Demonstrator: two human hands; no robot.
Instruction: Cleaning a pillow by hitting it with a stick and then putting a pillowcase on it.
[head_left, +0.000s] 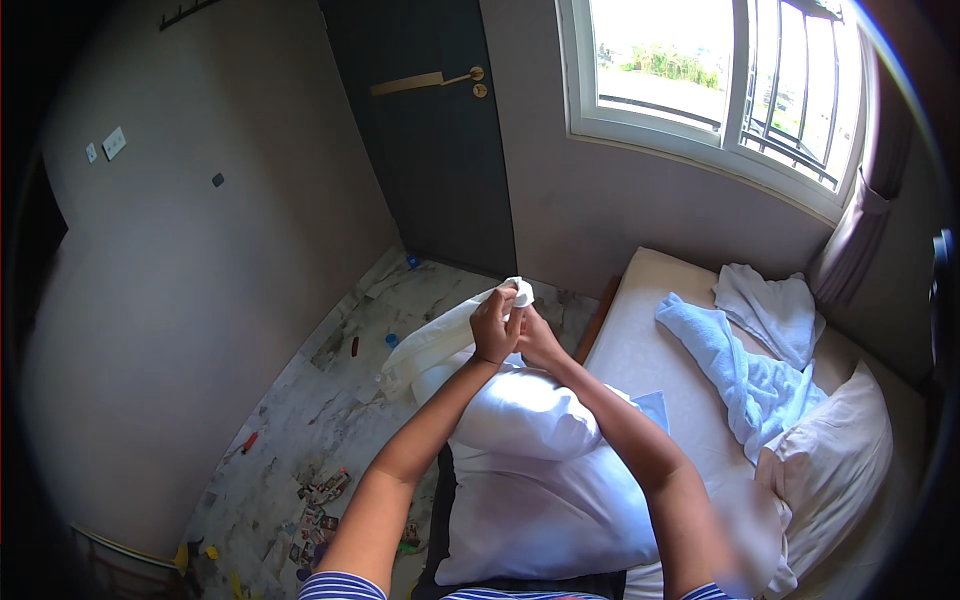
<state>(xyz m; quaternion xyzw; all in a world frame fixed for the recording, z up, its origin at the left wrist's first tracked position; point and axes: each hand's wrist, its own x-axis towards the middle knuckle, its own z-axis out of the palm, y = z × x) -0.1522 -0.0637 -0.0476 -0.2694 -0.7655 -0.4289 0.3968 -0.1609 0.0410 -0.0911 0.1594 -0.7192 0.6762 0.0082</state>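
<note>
Both arms reach forward, and my hands meet over a white cloth (440, 334). My left hand (495, 326) is closed on the bunched edge of that cloth, which drapes down to the left. Close against it, my right hand (536, 337) grips the same bunched end from the other side, its fingers partly hidden. Below the wrists lies a plump white pillow (525, 416). It rests on a larger white pillow (540, 510) in front of my body. Whether the cloth is joined to the upper pillow cannot be seen.
A bed mattress (637, 322) at right carries a light blue towel (727, 367), a white towel (772, 307) and a cream pillow (840, 457). A blurred patch sits beside the pillow. Picture cards (311, 525) litter the marble-patterned floor (300, 420). A dark door (435, 150) stands ahead.
</note>
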